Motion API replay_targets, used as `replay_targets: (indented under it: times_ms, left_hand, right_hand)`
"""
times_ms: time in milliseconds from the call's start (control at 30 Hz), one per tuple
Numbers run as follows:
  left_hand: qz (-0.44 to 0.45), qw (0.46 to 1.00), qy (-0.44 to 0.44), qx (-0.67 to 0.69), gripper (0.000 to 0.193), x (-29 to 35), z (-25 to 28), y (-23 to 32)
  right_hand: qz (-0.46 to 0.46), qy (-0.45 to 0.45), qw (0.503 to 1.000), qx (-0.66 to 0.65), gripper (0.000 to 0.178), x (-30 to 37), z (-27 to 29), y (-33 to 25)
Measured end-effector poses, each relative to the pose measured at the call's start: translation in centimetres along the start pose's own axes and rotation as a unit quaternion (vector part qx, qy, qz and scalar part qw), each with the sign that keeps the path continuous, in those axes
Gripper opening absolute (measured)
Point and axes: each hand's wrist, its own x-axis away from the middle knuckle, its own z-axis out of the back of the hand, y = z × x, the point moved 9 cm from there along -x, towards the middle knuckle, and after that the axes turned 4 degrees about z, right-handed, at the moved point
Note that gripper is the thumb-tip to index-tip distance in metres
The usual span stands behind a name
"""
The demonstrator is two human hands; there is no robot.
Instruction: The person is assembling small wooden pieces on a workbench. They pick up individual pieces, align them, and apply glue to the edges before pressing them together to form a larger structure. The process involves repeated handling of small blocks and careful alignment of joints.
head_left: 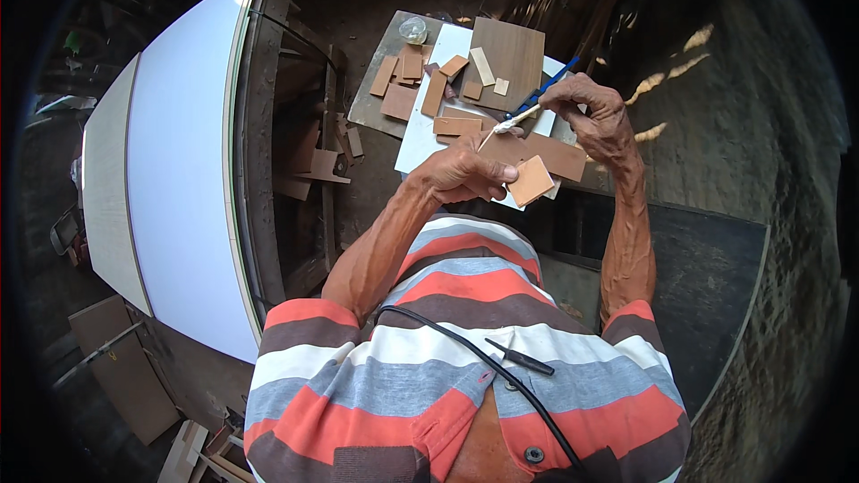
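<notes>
My left hand [467,172] is closed on a small square wooden piece [531,181], light brown, pinched at its left edge by the thumb. A thin pale strip [486,139] rises from behind its fingers; whether the hand holds it too, I cannot tell. To the right, my right hand [591,114] pinches a thin light stick [526,115]. Its lower end meets a blob of white paste [506,127] above the left hand, beside the pale strip. Beneath both hands lie brown wooden strips [559,156] on a white board [416,145].
Several small wooden blocks [398,100] lie scattered on the work surface [365,109], with a clear round container [412,30] at the back. A larger brown panel [507,49] and a blue tool [559,74] lie further right. Large white sheets [183,161] stand at the left.
</notes>
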Motion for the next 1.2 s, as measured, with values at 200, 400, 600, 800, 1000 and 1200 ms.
replay_targets:
  times_ms: [200, 400, 600, 800, 1000, 1200]
  left_hand:
    - [-0.014, 1.0, -0.003, 0.024, 0.058, 0.0, 0.5, 0.1]
    - [-0.031, 0.999, 0.004, 0.015, 0.054, 0.1, 1.1, 0.5]
    - [-0.028, 0.999, 0.008, 0.031, 0.057, -0.1, 1.3, 0.3]
    - [-0.031, 0.999, 0.018, 0.02, 0.063, -0.2, 2.1, -0.1]
    - [-0.059, 0.998, 0.02, 0.01, 0.06, 0.2, 1.7, 0.8]
    - [-0.051, 0.999, 0.015, 0.002, 0.066, 0.1, 1.9, 0.3]
  right_hand:
    - [0.0, 0.023, 0.999, -0.04, 0.014, -0.4, -0.2, 0.1]
    - [-0.033, -0.012, 0.998, -0.052, 0.013, 0.2, -0.7, 1.1]
    - [-0.081, -0.02, 0.993, -0.08, 0.012, 0.6, -0.8, 1.8]
    - [-0.087, -0.035, 0.992, -0.079, 0.012, 0.2, -1.2, 2.2]
    - [-0.128, -0.053, 0.988, -0.07, 0.013, 0.9, -0.5, 3.2]
    - [-0.124, -0.025, 0.988, -0.089, 0.013, 0.4, -1.0, 2.6]
